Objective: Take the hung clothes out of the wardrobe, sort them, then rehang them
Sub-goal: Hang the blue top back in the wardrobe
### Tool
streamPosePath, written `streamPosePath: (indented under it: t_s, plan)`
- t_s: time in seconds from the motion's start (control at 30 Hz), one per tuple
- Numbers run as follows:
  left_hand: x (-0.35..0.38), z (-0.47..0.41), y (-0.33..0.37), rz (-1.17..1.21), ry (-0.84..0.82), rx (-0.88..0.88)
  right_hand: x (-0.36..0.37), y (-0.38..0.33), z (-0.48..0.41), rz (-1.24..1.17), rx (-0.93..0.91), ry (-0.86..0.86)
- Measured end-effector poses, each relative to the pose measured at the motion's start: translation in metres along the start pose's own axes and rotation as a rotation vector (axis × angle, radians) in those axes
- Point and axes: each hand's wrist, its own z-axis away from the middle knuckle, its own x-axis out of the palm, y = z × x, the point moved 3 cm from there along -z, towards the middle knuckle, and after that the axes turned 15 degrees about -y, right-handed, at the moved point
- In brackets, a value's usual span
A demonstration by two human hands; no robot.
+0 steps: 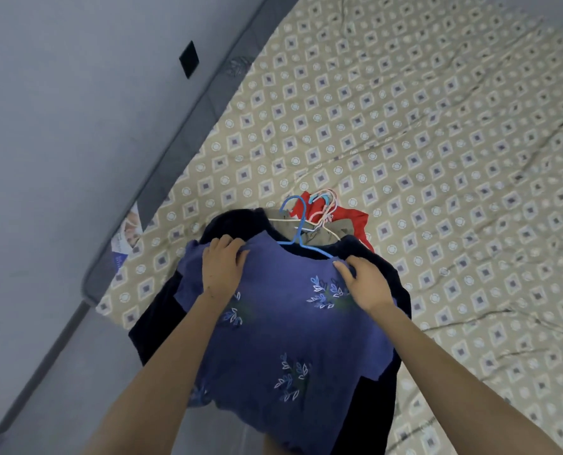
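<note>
Patterned bedspread (421,133), grey wall (60,126), piled clothes (283,330)

Bare bedspread (437,142) beyond clothes pile (323,218)

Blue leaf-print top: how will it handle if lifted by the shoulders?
Likely floppy: the blue top bunches under the left hand. Probably light, since the fabric looks thin and creases easily. The blue hanger in its neck should keep the shoulders spread, but its hook lies among the other hangers and may snag them.
</note>
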Motion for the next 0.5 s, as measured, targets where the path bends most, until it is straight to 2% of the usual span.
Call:
streamPosePath:
  t_s: [0.2, 0.33, 0.5]
  plan:
    - [-0.056, 0.054, 0.008, 0.083, 0.092, -0.037, -0.023, -0.05, 0.04, 0.018, -0.077, 0.082]
    - [-0.099, 0.115, 0.013, 0.072, 0.233, -0.066, -0.028, -0.082, 0.071, 0.036, -0.163, 0.087]
    - [-0.133, 0.211, 0.014, 0.055, 0.388, -0.208, -0.024, -0.125, 0.13, 0.111, -0.341, 0.056]
